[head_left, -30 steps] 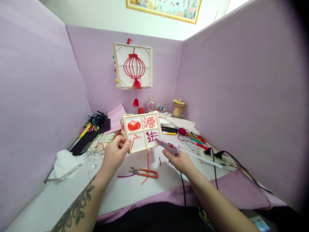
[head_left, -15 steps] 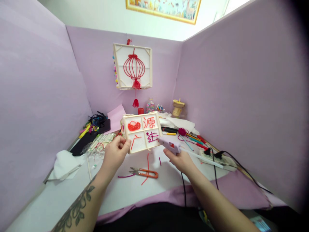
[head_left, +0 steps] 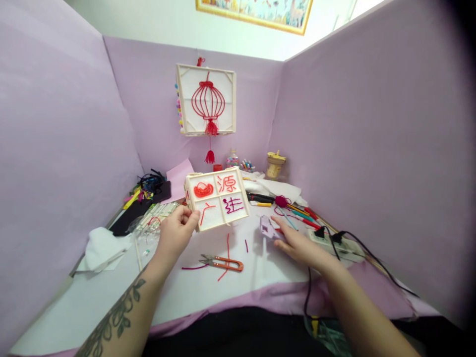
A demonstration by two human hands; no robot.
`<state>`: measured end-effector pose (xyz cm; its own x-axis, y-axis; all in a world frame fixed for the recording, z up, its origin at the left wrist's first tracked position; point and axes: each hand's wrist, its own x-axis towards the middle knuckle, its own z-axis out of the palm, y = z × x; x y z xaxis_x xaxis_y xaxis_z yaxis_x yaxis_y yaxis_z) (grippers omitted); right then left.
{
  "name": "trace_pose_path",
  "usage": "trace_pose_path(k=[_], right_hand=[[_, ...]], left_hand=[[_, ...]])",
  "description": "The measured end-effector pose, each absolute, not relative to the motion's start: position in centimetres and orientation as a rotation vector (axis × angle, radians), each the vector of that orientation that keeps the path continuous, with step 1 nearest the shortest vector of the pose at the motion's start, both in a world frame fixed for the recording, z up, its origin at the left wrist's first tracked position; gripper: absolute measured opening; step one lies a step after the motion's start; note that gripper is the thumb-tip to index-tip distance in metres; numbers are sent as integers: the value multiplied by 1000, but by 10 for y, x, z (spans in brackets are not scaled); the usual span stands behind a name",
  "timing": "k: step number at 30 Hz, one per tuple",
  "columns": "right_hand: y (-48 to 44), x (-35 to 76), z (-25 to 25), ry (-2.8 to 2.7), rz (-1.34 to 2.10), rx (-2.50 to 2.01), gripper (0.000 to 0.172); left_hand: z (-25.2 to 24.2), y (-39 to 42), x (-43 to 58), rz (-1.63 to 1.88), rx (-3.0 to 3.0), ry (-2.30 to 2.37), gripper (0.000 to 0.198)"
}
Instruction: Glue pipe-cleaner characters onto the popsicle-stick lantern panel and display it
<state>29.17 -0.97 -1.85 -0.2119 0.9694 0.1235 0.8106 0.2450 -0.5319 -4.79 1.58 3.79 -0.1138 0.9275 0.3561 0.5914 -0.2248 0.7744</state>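
My left hand pinches the lower left corner of a small wooden-framed paper lantern, held up and tilted above the table. Its front has several panes with red and purple yarn shapes and characters. My right hand is around a lilac hot glue gun, low over the table and apart from the lantern; a whitish glue stick points down from it. Below lie orange-handled thread snips, across a red yarn piece and near a purple yarn piece.
A larger lantern with a red tassel hangs at the back. Pens and a crimson yarn ball lie to the right, beside a power strip with black cords. White cloth and wrapped sticks are at left. Lilac panels enclose the table.
My right hand has drawn the glue gun away from the lantern, to the right and down, and turned it. The lantern has shifted slightly left and up in my left hand.
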Motion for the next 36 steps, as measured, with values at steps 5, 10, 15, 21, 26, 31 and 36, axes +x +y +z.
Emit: trace_pose_path(k=[5,10,15,21,26,31,36], right_hand=[[-8,300,-21,-2275,279,-1799,51],[-4,265,-7,-2236,134,-1706,27],[2,217,0,-2373,342,-1648,18],[7,199,-6,-2380,225,-1798,20],[9,192,-12,-2395,186,-1835,22],[2,199,-5,-2369,194,-1828,18],[-13,214,31,-2061,322,-1504,13]], left_hand=[[36,17,-48,1304,1789,1661,31],[37,18,-47,1308,1800,1661,30],[38,17,-47,1306,1811,1675,30],[34,18,-48,1304,1799,1646,31],[33,19,-48,1311,1803,1633,30],[35,18,-47,1314,1806,1639,30],[37,18,-46,1311,1805,1639,30]])
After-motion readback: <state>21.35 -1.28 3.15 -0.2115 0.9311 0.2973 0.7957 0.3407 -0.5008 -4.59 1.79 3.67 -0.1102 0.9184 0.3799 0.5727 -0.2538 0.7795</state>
